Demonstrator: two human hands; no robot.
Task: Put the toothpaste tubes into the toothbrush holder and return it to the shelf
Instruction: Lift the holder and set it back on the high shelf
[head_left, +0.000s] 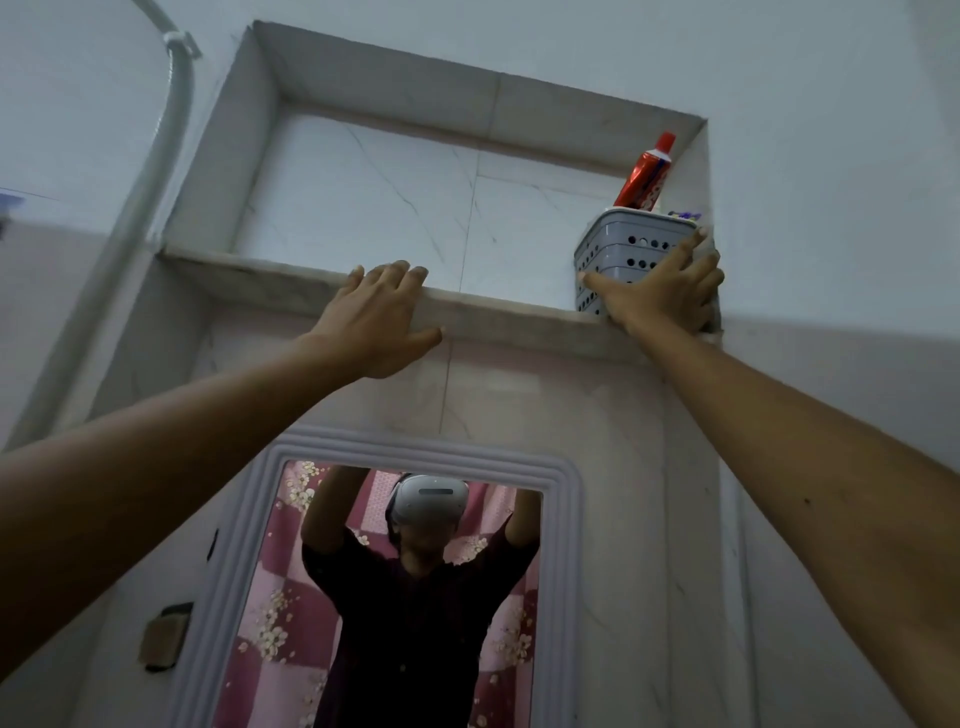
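Observation:
A grey perforated toothbrush holder stands at the right end of the recessed marble shelf, high on the wall. A red toothpaste tube sticks up out of it, cap on top, and a small purple item shows at its rim. My right hand is pressed against the holder's front and right side, fingers spread around it. My left hand rests flat on the shelf's front edge near the middle, fingers apart, holding nothing.
The niche's right wall stands right beside the holder. A grey pipe runs down the wall at left. Below the shelf hangs a framed mirror that reflects a person with raised arms.

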